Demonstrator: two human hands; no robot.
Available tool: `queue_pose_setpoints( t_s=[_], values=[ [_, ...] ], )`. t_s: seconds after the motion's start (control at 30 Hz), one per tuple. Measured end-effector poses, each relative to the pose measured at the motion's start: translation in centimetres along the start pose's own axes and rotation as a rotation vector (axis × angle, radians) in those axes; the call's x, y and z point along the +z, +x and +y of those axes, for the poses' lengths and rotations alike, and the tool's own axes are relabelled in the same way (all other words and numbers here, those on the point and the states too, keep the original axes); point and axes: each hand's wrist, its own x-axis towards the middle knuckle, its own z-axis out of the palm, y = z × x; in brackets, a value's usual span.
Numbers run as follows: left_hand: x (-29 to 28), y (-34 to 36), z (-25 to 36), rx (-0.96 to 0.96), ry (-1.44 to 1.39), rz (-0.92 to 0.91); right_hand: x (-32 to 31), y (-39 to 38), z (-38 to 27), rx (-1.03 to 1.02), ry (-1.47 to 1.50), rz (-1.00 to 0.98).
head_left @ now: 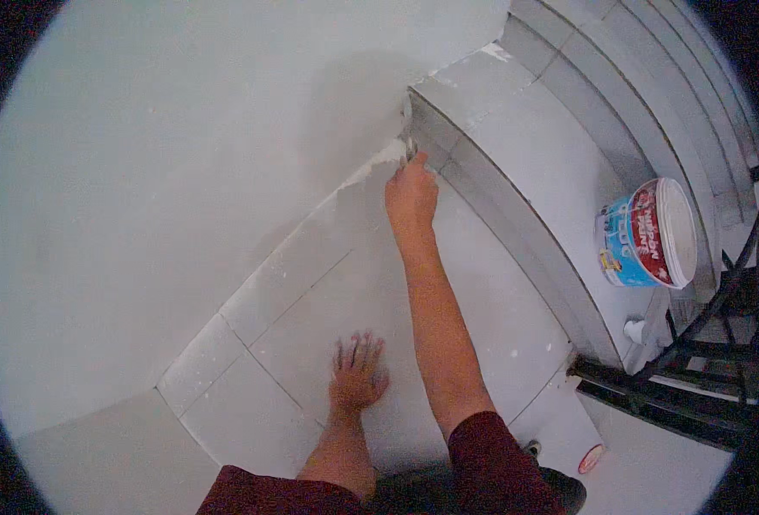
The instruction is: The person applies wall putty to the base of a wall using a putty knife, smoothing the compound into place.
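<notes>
My right hand (412, 199) reaches forward, closed round a small greyish tool (410, 149), perhaps a scraper; its full shape is hidden by the fingers. The tool's end is at the corner where the pale wall (182, 154) meets the tiled landing (379, 275) and the lowest step's riser (500, 202). Whitish residue runs along the foot of the wall beside it. Nearer to me, my left hand (359, 371) lies flat on the tiles, fingers spread, holding nothing.
Curved tiled steps (560, 64) rise to the right. On one stands a paint bucket (646, 233), blue, red and white, with a small white object (634, 330) below it. A black metal railing (680, 378) borders the right. A round red-rimmed lid (592, 458) lies at lower right.
</notes>
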Motion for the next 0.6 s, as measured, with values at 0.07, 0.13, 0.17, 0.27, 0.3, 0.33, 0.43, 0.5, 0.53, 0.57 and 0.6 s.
queue_pose_setpoints(
  t_s=[0.07,0.13,0.17,0.27,0.3,0.33,0.43,0.5,0.53,0.57,0.6],
  values=[
    [-0.2,0.9,0.9,0.027,0.015,0.014,0.9,1.0,1.2,-0.015,-0.077,0.039],
    [-0.3,0.7,1.1,0.034,0.025,0.008,1.3,1.2,1.9,-0.042,-0.132,0.066],
    [-0.5,0.6,0.8,0.03,0.044,0.004,1.0,0.6,2.2,-0.046,-0.117,0.054],
    [-0.5,0.7,0.7,0.018,0.051,-0.046,-0.8,-0.7,2.5,-0.033,-0.068,0.054],
    [0.0,0.5,0.5,0.011,0.041,-0.058,-1.0,-1.2,2.9,-0.019,-0.032,0.072],
    [0.2,0.4,0.5,0.005,0.04,-0.039,-1.3,-2.0,4.2,-0.014,-0.035,0.066],
    [-0.3,0.5,0.7,0.0,0.063,-0.019,-2.2,-5.6,9.6,-0.095,0.144,0.047],
    [-0.5,0.6,1.1,0.004,0.08,-0.021,-3.1,-8.6,13.3,0.006,0.246,-0.096],
    [-0.3,0.5,1.2,0.007,0.078,-0.042,-3.2,-10.4,15.0,0.095,0.342,-0.191],
    [-0.4,0.6,1.0,0.006,0.084,-0.06,-3.1,-12.1,15.7,0.097,0.347,-0.199],
    [-0.4,0.8,0.8,0.003,0.087,-0.069,-3.0,-14.0,16.6,0.259,0.428,-0.247]
  ],
)
